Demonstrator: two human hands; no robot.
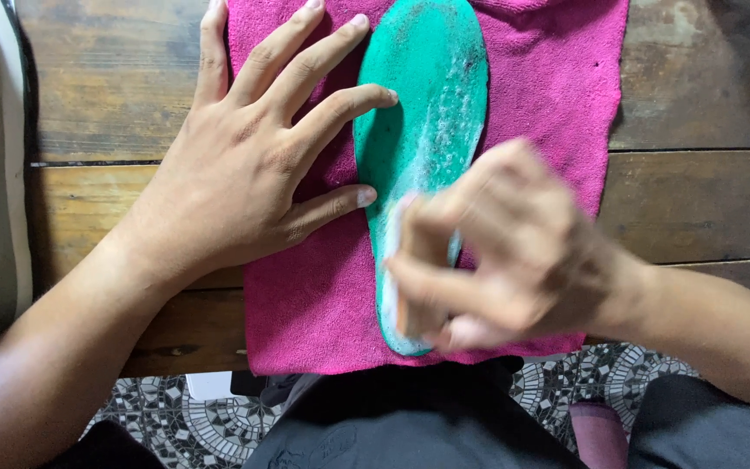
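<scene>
Green insole [427, 113] lies flat on pink towel [549, 78], centre of wooden table [696, 95]. Left hand [245, 165] is spread flat, fingertips pinning insole's edge, nothing gripped. Right hand [496, 252], motion-blurred, is curled over insole's near end around sth pale, prob. a small brush; can't tell exactly. Risks: towel bunches or insole skids w/ hard strokes, as only fingertips pin it; knuckles may scrape.

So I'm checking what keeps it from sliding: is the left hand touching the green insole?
Touching. The head view shows the left hand spread flat on the pink towel, its fingertips resting on the edge of the green insole.
</scene>
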